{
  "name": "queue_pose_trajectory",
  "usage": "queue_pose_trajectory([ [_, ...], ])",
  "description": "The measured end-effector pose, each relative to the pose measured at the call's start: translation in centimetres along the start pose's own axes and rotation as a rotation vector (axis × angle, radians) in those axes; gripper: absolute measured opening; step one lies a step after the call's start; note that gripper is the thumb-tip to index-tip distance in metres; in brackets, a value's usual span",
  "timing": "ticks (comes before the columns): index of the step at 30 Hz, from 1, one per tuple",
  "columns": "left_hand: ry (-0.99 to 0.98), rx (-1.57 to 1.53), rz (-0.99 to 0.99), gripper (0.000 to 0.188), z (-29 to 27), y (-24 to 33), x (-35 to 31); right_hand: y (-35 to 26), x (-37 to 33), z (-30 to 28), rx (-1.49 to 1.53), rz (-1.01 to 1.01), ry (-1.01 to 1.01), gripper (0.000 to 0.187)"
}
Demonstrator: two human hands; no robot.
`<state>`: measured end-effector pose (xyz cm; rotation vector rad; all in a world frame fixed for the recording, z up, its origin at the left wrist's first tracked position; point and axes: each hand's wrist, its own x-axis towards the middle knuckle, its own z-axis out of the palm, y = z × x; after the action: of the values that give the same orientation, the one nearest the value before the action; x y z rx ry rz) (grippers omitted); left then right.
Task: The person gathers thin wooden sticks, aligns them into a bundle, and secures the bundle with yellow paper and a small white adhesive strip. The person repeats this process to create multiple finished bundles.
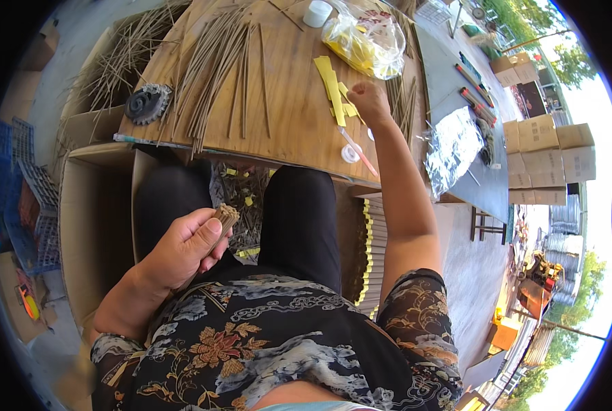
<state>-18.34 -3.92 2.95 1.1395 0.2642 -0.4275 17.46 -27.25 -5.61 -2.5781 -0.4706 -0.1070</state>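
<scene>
In front of my lap, my left hand (196, 241) is wrapped round a bundle of thin brown sticks (228, 216), whose even ends poke out above the thumb. My right arm reaches over the wooden table, and my right hand (369, 103) is closed beside yellow paper strips (329, 81). Whatever its fingers hold, if anything, is hidden. A clear plastic bag (371, 41) with yellow paper inside lies just beyond that hand. Nearer the table edge are a white tape roll (350, 153) and a slim pinkish stick-like tool (367, 163).
Loose brown sticks (213, 75) fan across the wooden table (295, 103). A dark toothed wheel (148, 104) sits at its left corner, a white jar (317, 13) at the back. Cardboard boxes (100, 226) stand at my left; yellow-ended bundles (369, 253) are stacked below right.
</scene>
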Motion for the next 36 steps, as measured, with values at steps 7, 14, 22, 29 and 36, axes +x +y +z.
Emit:
queue_pose_trajectory([
  [7, 0.007, -0.003, -0.034, 0.036, -0.7, 0.3, 1.1, 0.3, 3.3, 0.7, -0.056, 0.173, -0.327, 0.02],
  [14, 0.002, 0.04, -0.042, 0.035, -0.1, 0.4, 0.8, -1.7, 2.3, -0.1, -0.123, -0.014, -0.042, 0.022],
  [22, 0.065, 0.129, 0.074, 0.026, 1.0, 0.5, -0.7, -12.5, -5.8, -8.3, 0.721, -0.167, -0.178, 0.023],
  [29, 0.094, 0.116, 0.162, 0.032, 1.6, 0.1, -3.2, -17.7, -20.3, -8.5, 1.093, -0.063, -0.539, 0.019],
  [36, 0.097, 0.087, 0.202, 0.026, 2.8, -0.2, -4.9, -20.6, -25.9, -8.0, 1.197, 0.025, -0.689, 0.019],
])
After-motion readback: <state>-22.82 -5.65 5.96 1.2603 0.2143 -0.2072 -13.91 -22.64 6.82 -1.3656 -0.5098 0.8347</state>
